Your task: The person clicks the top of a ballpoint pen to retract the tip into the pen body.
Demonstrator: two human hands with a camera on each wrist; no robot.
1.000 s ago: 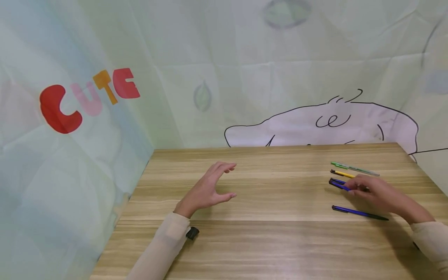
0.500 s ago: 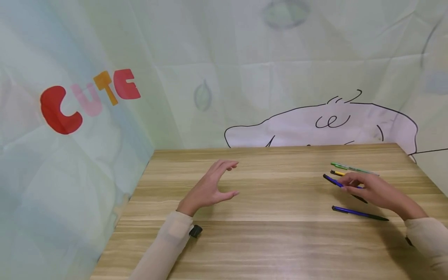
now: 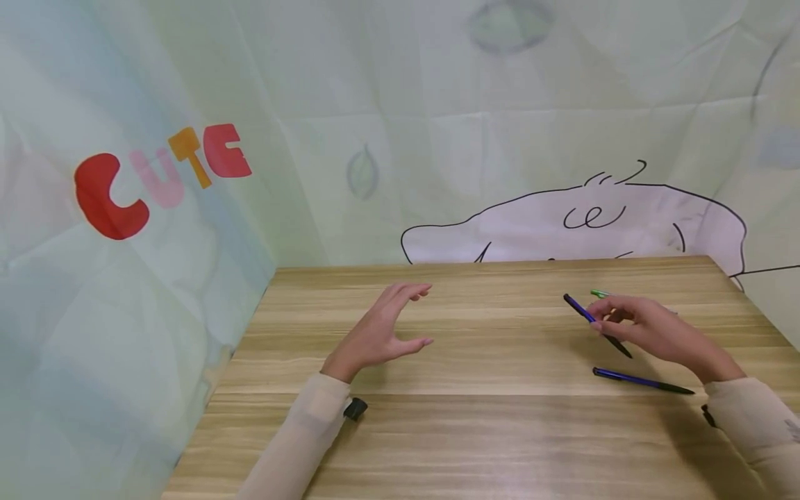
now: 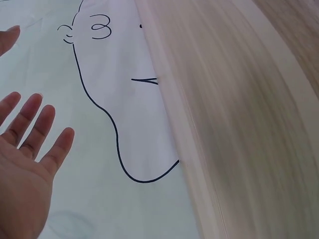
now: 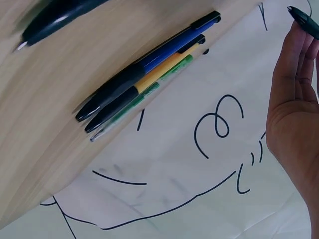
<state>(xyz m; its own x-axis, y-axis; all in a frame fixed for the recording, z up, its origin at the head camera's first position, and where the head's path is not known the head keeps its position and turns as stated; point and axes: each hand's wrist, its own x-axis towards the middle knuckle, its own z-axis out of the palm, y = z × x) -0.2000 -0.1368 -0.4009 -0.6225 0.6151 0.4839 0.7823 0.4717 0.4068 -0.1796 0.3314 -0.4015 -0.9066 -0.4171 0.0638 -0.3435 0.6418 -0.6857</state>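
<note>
In the head view, we see the right hand (image 3: 653,330) over the 3 o'clock side of the table (image 3: 475,430). Its grip is drawn in to a pinch, thumb and fingers on the barrel of the held pen (image 3: 579,308), blue and black. It slants, clip end toward 10 o'clock, tip toward 4; we cannot tell whether the tip touches the table. At 6 o'clock from that hand lies the near pen (image 3: 642,380), also blue and black. At 10 o'clock we find one end of the green pen (image 3: 599,294), mostly hidden behind the hand.

From the right wrist, we see three pens side by side, tips toward 8 o'clock: the blue pen (image 5: 154,59), then, toward 5 o'clock, the yellow pen (image 5: 157,73) and the green one.

Our left hand (image 3: 375,330), at 10 o'clock from the table's middle, is well apart from the pens, its grip spread wide around bare space. Past the 12 o'clock edge we see a pale cloth (image 3: 406,104).
</note>
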